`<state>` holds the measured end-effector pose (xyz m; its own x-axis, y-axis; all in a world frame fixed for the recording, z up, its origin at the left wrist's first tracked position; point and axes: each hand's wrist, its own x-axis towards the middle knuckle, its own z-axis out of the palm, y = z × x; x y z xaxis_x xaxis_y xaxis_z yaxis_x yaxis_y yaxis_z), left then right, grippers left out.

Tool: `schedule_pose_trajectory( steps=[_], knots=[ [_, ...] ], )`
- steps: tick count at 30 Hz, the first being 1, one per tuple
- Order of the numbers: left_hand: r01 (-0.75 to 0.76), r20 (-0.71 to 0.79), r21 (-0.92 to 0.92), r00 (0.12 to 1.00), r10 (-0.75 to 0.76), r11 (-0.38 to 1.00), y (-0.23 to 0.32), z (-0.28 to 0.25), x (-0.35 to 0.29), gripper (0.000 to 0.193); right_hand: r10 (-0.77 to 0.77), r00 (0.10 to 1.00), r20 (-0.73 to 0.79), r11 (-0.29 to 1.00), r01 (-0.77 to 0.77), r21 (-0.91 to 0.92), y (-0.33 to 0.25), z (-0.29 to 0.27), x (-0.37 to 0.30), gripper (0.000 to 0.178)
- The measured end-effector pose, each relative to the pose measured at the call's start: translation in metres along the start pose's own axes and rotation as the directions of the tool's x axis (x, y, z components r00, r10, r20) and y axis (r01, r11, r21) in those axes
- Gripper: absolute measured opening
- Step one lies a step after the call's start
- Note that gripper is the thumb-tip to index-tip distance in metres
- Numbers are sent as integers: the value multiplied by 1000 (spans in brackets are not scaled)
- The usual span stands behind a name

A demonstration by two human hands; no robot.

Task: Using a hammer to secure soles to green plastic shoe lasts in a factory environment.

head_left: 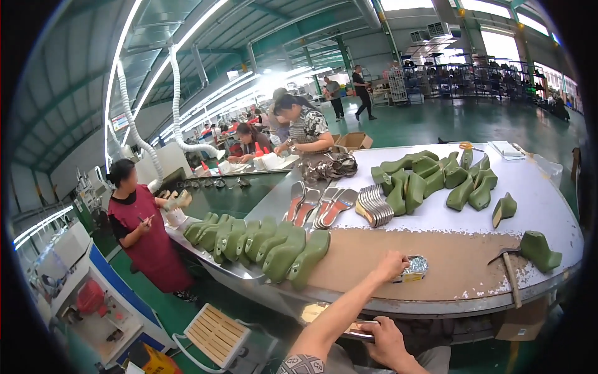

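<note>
Bench (554, 212), near side, as I view it remotely from the head camera. I have the left hand (390, 267) at the left of a foil packet (415, 269), fingers bent and narrow; whether they grip it I cannot tell. The right hand (387, 341), nearer and below the bench edge, is closed on the right end of a pale piece (313, 311); the left forearm (346, 310) crosses this piece and hides its middle from me. The packet lies on a brown board (355, 249). Left of it, a row of green lasts (283, 254) flanks my reach along the bench edge. To the right lies a hammer (512, 280), handle toward the near edge, head just beside a single last (539, 252). Beyond the board, from left to right: brown soles (338, 207), stacked insoles (374, 209), a heap of lasts (430, 181) and a lone last (506, 207). Farther off are a grey heap (330, 167), scissors (466, 146) and paper (506, 149). At left, a co-worker in a dark red apron (149, 240) stands beyond a slatted stool (215, 335); another in a patterned top (309, 128) stands at the far side.
</note>
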<state>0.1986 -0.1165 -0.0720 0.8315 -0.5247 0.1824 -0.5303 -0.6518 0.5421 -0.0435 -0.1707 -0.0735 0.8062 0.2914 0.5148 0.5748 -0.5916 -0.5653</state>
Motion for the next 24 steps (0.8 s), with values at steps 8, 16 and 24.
schedule_pose_trajectory(
  steps=[8,16,24],
  knots=[
    [50,39,109,998,-55,993,2,1,-4,16,-23,1000,-4,1000,23,-7,-2,-1,1,52],
    [106,-48,-67,993,-109,992,7,1,-4,19,-11,1000,-5,1000,11,-12,2,2,-1,55],
    [156,-160,-132,971,-176,979,17,-4,-4,23,4,1000,-3,1000,-4,-2,-1,-1,-1,55]
  ],
)
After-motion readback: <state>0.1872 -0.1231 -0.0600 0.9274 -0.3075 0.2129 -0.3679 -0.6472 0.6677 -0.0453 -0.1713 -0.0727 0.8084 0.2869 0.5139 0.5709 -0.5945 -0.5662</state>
